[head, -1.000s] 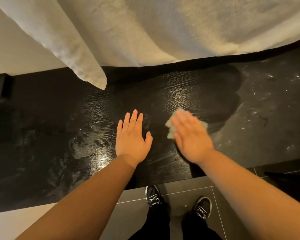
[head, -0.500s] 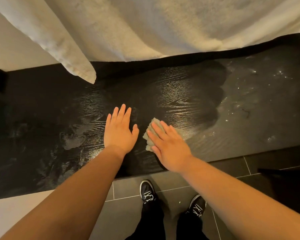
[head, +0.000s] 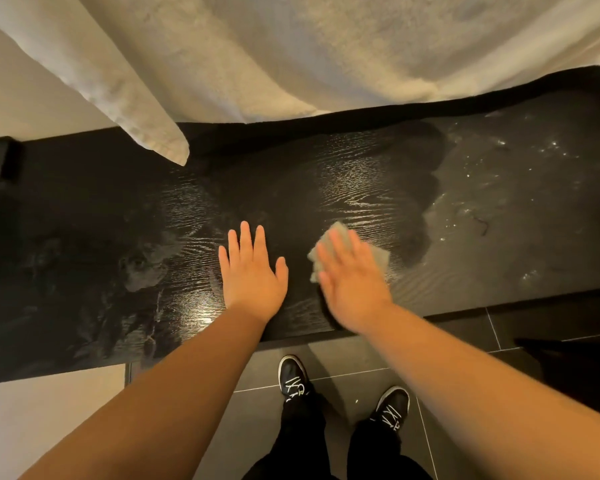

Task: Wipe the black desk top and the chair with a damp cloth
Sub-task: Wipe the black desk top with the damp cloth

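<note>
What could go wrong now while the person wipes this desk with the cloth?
The left hand rests flat on the wet desk and may leave prints there. The corner of the white fabric hangs low over the damp surface and might pick up dirt. The cloth under the right hand could smear the pale specks on the right rather than lift them.

The desk [head: 326, 188] is black with a rippled wood-grain pattern, glossy at the middle, dull grey with white specks at the right. The cloth [head: 378, 254] is pale grey-green. The far curtain [head: 257, 57] is cream. The near floor tiles [head: 257, 403] are dark grey with pale grout. The shoes [head: 293, 377] are black with white laces.
</note>
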Available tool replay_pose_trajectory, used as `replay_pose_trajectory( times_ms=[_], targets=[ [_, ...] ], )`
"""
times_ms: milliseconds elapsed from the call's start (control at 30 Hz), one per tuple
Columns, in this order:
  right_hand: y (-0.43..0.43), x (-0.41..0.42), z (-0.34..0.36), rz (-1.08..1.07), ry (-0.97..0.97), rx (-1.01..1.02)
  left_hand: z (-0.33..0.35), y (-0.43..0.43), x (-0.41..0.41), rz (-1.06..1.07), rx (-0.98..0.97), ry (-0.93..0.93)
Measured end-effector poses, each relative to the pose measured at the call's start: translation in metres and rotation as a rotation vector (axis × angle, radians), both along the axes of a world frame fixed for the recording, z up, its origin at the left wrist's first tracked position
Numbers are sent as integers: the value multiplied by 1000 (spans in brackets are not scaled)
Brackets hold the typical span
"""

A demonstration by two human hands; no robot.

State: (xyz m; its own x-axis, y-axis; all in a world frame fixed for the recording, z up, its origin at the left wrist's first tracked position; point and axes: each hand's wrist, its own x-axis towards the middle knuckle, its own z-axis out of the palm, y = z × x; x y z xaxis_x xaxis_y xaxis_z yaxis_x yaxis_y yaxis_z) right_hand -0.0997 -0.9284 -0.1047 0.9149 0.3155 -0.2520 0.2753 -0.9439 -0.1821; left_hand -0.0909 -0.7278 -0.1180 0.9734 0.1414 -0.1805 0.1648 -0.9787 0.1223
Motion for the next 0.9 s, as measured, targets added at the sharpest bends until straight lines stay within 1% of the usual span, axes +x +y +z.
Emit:
replay_pose_trajectory(
  times_ms=[100, 167, 200, 333, 433, 467, 500, 567, 633, 700, 800, 900],
  targets=[
    [6, -17, -9, 201, 11, 6, -4, -3, -3, 8, -2, -20],
    [-20, -5, -15, 213, -19, 14, -6, -3, -1, 19, -6, -26],
    [-38, 3, -20, 160, -36, 0, -7, -3, 0, 23, -6, -28],
    [-97, 29, -21, -186, -65, -62, -6, -5, 0, 29, -9, -40],
    [-86, 32, -10, -299, -40, -52, -4, -5, 0, 35, -6, -39],
    [-73, 26, -5, -280, -40, -40, -4, -6, 0, 37, -5, -41],
    [-57, 16, -3, -205, -31, -36, -4, -6, 0, 39, -5, -45],
    [-17, -19, -7, 35, -19, -25, -4, -6, 0, 41, -3, -52],
    [14, -47, -11, 190, 15, 6, -4, -6, 0, 39, -6, -59],
    [19, -53, -9, 227, 57, 43, -4, -7, -1, 35, -7, -63],
    [-14, -43, -15, 266, -3, 18, -3, -7, -4, 33, -16, -64],
    [-67, -29, -17, 85, -59, -13, -1, -8, -4, 32, -6, -66]
  ],
)
